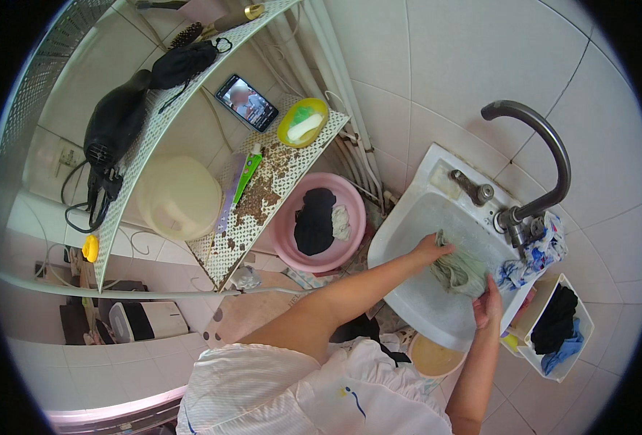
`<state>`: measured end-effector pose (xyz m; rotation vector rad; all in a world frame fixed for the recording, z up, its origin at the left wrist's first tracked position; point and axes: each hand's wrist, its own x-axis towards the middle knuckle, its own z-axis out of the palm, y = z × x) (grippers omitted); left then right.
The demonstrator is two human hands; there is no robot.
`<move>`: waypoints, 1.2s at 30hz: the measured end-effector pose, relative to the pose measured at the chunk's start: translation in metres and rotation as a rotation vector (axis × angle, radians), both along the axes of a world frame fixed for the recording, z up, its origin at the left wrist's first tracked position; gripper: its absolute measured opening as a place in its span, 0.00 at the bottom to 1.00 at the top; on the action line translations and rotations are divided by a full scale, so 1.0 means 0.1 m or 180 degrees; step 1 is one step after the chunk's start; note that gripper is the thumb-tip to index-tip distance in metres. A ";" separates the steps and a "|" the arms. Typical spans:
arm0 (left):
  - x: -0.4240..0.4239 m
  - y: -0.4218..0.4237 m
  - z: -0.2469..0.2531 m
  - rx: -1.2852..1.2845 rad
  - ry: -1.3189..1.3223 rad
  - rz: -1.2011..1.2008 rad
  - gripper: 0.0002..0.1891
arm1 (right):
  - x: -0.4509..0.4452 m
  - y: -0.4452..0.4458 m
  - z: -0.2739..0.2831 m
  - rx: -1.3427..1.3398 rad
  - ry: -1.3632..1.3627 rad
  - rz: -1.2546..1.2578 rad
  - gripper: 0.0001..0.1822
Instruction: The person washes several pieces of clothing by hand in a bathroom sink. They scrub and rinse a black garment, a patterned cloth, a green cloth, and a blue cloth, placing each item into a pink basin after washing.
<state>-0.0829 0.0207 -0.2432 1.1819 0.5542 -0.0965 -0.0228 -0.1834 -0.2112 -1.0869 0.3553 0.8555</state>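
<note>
A wet, pale green cloth (pixel 458 267) lies bunched in the white ceramic washbasin (pixel 402 277), spread between my hands. My left hand (pixel 431 251) grips its upper left end, fingers closed on the fabric. At its lower right edge is my right hand (pixel 487 305), with the thumb and fingers at the cloth; how firmly they hold it is hard to tell. The dark curved faucet (pixel 557 147) arches at the basin's back right, its spout pointing away from the cloth. A blue, red and white patterned cloth (pixel 544 250) hangs over the basin's right corner by the faucet base.
A pink basin (pixel 356 239) with dark and pale cloths stands left of the sink. The rusty perforated shelf (pixel 299 163) bears a phone (pixel 247 103), a soap dish (pixel 321 128) and a green tube (pixel 247 174). A white bin (pixel 585 337) with clothes and a round tub (pixel 435 356) flank the sink below.
</note>
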 end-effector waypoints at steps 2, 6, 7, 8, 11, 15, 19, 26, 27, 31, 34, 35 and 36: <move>0.09 -0.04 -0.10 0.0739 0.0046 0.0437 0.18 | 0.05 -0.30 -0.80 0.0227 0.0343 -0.0253 0.23; 0.00 -0.29 -0.09 0.1555 0.0228 -0.0237 0.21 | -0.29 0.20 -0.12 -0.0048 0.1096 0.0083 0.24; -0.05 -0.49 0.12 0.1878 -0.0072 -0.0656 0.22 | -0.25 0.18 -0.17 0.0472 0.1052 0.0097 0.23; -0.10 -0.71 0.37 0.2127 -0.0142 -0.0775 0.20 | -0.19 0.15 -0.29 0.0991 0.1005 0.0096 0.23; -0.19 -1.00 0.80 0.2401 -0.0849 -0.1171 0.19 | -0.07 0.10 -0.91 0.2753 0.0347 0.0402 0.21; 0.10 -0.72 0.72 0.2776 0.0359 -0.1216 0.19 | -0.18 0.32 -0.42 0.1632 0.0624 -0.0284 0.18; 0.30 -0.33 -0.06 0.2804 0.0493 0.0010 0.18 | -0.24 0.40 -0.12 0.1228 0.0807 -0.0548 0.22; 0.17 -0.45 -0.21 0.2030 0.0587 -0.0863 0.23 | -0.16 0.12 -0.16 0.0062 0.1127 -0.0178 0.24; 0.08 -0.64 -0.17 0.2235 0.0334 -0.0732 0.23 | -0.14 0.17 -0.21 0.0172 0.1083 -0.0080 0.24; -0.15 -1.07 0.78 0.2782 -0.0613 -0.0633 0.21 | 0.11 -0.01 -1.09 0.2712 -0.0070 0.0326 0.21; 0.05 -0.75 0.62 0.2604 0.0383 -0.0436 0.22 | -0.20 0.49 -0.75 0.3309 -0.0312 0.0187 0.20; 0.17 -0.56 0.33 0.2456 0.0949 -0.0341 0.23 | -0.30 0.51 -0.30 0.2245 0.0413 -0.0023 0.20; 0.19 -0.37 0.14 0.2608 0.0812 -0.0503 0.21 | -0.31 0.49 -0.05 0.1148 0.1063 -0.0243 0.20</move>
